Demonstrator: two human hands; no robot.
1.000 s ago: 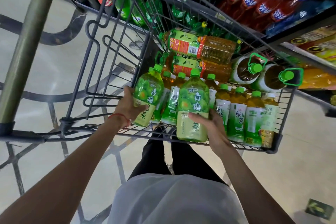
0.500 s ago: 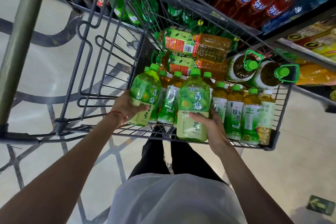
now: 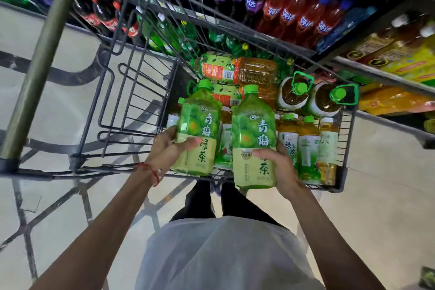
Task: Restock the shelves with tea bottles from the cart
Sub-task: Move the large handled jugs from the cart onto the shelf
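I hold two big green plum-tea bottles upright above the near end of the wire cart [image 3: 122,110]. My left hand [image 3: 168,148] grips the left bottle [image 3: 200,129] round its lower half. My right hand [image 3: 280,165] grips the right bottle [image 3: 254,139] near its base, thumb across the pale label. Behind them several smaller green-tea bottles [image 3: 308,148] stand in a row along the cart's near right side. Two amber tea bottles [image 3: 237,69] lie on their sides deeper in the cart, beside two large handled jugs [image 3: 296,92].
Shelves run across the top and right: cola and green soda bottles [image 3: 103,16] at the back left, purple and red soda bottles [image 3: 289,12] in the middle, yellow packs [image 3: 400,61] at right. The cart handle bar [image 3: 40,59] crosses the left. Tiled floor lies below.
Both hands have lifted their plum-tea bottles up out of the row in the cart and toward me. The view has tilted up, showing more of the shelves.
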